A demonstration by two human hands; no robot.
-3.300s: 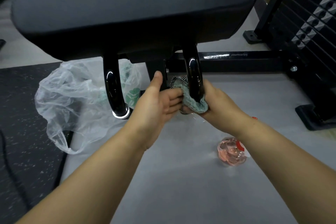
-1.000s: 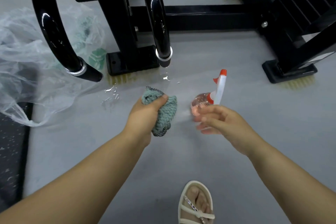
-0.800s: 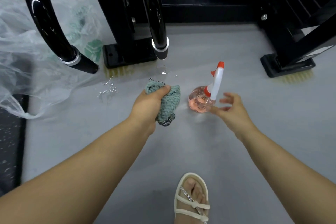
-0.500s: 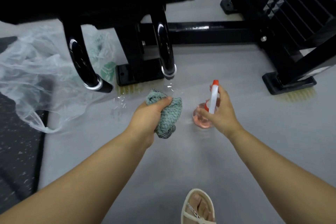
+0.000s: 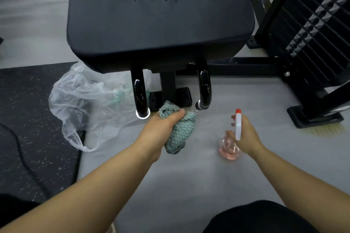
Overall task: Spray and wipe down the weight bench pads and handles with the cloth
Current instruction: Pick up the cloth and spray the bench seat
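Observation:
A black bench pad fills the upper middle, with a few droplets on its top. Two glossy black curved handles hang under its front edge, the left handle and the right handle. My left hand grips a bunched teal cloth just below and between the handles. My right hand holds a spray bottle by its neck; the bottle has a white and red head and a clear body with pink liquid, lifted off the grey floor.
A crumpled clear plastic bag lies on the floor left of the handles. A dark speckled mat covers the left floor. A black machine frame with a weight stack stands at right. The bench's base foot sits between the handles.
My right hand reached the bottle on the floor, closed on its neck and lifted it. The view tilted up so the pad top shows. My left hand kept the cloth.

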